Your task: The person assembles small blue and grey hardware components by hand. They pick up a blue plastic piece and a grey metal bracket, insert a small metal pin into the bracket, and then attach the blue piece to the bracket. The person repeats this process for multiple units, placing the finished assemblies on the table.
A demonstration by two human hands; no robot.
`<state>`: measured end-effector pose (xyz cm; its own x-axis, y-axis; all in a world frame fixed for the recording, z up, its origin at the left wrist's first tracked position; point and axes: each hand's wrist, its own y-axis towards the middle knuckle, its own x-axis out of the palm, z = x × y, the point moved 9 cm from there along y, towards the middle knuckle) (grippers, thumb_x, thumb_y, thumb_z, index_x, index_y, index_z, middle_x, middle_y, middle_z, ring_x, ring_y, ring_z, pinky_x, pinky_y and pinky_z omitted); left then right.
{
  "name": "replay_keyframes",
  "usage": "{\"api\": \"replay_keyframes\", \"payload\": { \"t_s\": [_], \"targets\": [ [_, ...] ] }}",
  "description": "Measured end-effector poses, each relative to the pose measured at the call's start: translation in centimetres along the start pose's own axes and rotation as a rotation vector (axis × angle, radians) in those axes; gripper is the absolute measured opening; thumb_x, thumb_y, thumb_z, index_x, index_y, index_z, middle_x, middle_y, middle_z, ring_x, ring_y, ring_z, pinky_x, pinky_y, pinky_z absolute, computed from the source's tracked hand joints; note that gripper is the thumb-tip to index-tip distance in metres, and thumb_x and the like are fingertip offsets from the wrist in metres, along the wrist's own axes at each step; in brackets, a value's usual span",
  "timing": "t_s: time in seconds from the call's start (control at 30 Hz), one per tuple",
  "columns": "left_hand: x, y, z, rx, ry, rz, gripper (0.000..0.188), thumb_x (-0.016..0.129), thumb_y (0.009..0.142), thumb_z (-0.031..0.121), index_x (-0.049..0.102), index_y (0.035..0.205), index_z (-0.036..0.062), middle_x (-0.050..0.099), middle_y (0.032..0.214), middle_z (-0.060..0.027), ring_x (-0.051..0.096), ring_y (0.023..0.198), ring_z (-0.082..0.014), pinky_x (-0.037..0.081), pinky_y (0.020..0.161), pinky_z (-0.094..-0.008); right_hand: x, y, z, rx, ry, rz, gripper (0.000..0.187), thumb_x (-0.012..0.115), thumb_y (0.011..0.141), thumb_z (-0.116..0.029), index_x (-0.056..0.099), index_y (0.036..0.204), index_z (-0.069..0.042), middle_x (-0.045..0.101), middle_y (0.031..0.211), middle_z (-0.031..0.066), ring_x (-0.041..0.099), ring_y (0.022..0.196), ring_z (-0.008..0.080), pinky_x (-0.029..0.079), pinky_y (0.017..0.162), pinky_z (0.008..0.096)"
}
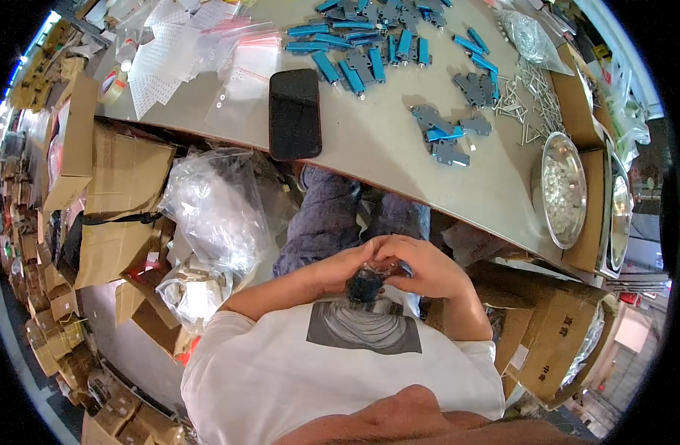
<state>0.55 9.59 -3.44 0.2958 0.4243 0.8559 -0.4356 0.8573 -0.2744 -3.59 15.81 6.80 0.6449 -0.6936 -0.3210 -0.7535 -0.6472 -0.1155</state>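
Note:
Close to my chest, above my lap, both hands are closed around a clear object with a dark rounded end (365, 285). It looks like a small bottle, but the fingers cover most of it and I cannot tell its kind. My left hand (346, 268) wraps it from the left. From the right, my right hand (427, 267) curls over its top, fingertips meeting those of the left. Past the hands, a black phone (294, 115) lies at the near edge of the grey table (362, 144).
Several blue-and-grey latch-like parts (355, 74) lie across the table, with a smaller group (447, 133) nearer. Metal pins (529, 100) are scattered beside a steel bowl of small white pieces (564, 190). Printed sheets (166, 63), zip bags (243, 81) and cardboard boxes (555, 334) surround me.

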Motion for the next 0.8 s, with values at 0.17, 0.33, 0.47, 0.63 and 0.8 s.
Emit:
{"api": "replay_keyframes", "payload": {
  "t_s": [0.17,0.33,0.47,0.63,0.8],
  "targets": [
    [-0.8,0.1,-0.6,-0.119,-0.037,0.13,0.069,0.034,0.096,0.062,0.037,0.14,0.0089,0.057,0.116,-0.0078,0.058,0.103,-0.0162,0.05,0.089,-0.0313,0.5,-0.1,0.6,0.028,0.0,0.083,0.031,0.068,0.077,0.005,0.058,0.105,-0.004,0.058,0.11,0.0162,0.065,0.096,0.0308,0.055,0.08,0.0354],
    [-1.0,0.3,-0.3,-0.132,-0.167,0.153,0.063,0.031,0.098,0.061,0.041,0.137,0.0118,0.06,0.111,-0.0062,0.06,0.095,-0.0145,0.055,0.075,-0.0315,0.7,0.0,1.8,0.03,-0.095,0.154,0.032,0.07,0.076,0.006,0.058,0.104,-0.003,0.058,0.108,0.0144,0.067,0.091,0.0288,0.056,0.078,0.0339],
    [-1.7,0.6,-1.1,-0.157,-0.237,0.121,0.065,0.031,0.097,0.063,0.042,0.136,0.0124,0.06,0.111,-0.0071,0.06,0.095,-0.0161,0.055,0.076,-0.0364,0.9,0.1,1.6,0.038,-0.003,0.134,0.03,0.071,0.076,0.005,0.059,0.103,-0.002,0.06,0.103,0.0137,0.068,0.088,0.0268,0.056,0.074,0.0332],
    [-1.0,0.6,-0.8,-0.147,-0.263,0.045,0.07,0.032,0.095,0.066,0.041,0.137,0.0115,0.059,0.119,-0.0096,0.059,0.106,-0.0214,0.053,0.082,-0.0424,-1.7,-0.8,2.5,0.04,0.085,0.27,0.023,0.07,0.077,0.005,0.062,0.097,-0.001,0.063,0.094,0.0122,0.068,0.082,0.0222,0.054,0.07,0.0303],
    [-0.9,0.5,-1.1,-0.075,-0.138,-0.121,0.081,0.046,0.089,0.066,0.035,0.143,0.0072,0.053,0.128,-0.0169,0.052,0.119,-0.0302,0.05,0.091,-0.0471,-8.3,-3.5,4.4,0.145,-0.054,0.683,0.018,0.067,0.079,0.005,0.062,0.095,0.002,0.064,0.089,0.009,0.063,0.084,0.0161,0.051,0.073,0.0286]
  ]
}}
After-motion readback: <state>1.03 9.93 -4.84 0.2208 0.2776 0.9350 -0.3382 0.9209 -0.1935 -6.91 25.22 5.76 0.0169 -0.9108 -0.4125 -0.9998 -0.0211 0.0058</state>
